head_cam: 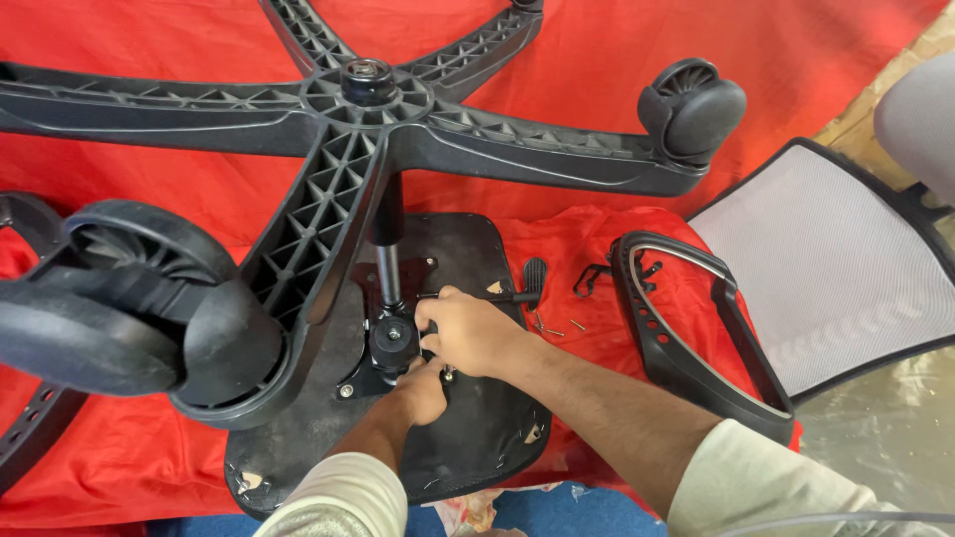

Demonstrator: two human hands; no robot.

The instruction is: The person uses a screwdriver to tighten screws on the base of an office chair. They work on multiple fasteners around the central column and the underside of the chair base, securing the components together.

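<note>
Upturned office chair on red cloth [597, 60]; black seat underside [468, 249] flat down, five-star base [368, 109] looming above it on the gas column [388, 249]. Right hand [473, 333] clenched around the tilt mechanism [393, 338] at the column foot, fingers [428, 318] curled on the knob side. Left hand [423, 390] just below the mechanism, fingers hidden, grip impossible to tell. Likely heavy, rigid, top-heavy; best held by the base spokes or column. Loose screws [557, 326] right of the mechanism beside an armrest [686, 348]. No containers in view.
</note>
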